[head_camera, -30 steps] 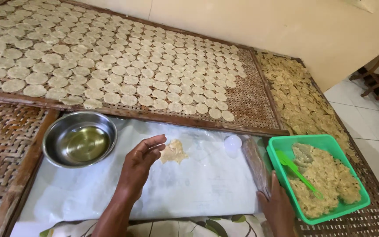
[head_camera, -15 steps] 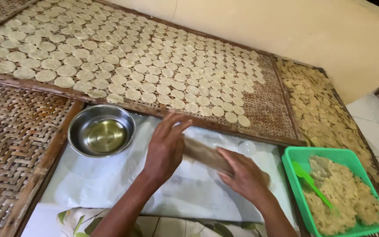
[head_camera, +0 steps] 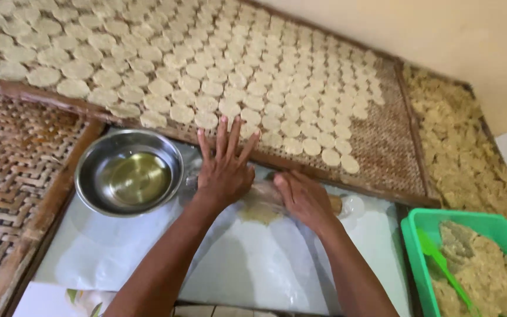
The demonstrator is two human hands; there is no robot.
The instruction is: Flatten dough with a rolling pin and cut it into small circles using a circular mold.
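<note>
Now both hands flat on rolling pin [head_camera: 265, 196], axis left-right.

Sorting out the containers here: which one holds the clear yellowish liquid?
The round metal bowl beside the left hand; the green rectangular tub holds lumpy dough and a green scoop.

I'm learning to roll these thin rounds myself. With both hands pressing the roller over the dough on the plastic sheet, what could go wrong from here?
1. The left hand works close beside the steel bowl of oily liquid; a wide stroke might knock it and spill.
2. The rolling pin sits near the wooden edge of the woven tray; pushing further could bump it and disturb the drying rounds.
3. The dough may smear unevenly under the plastic sheet.
</note>
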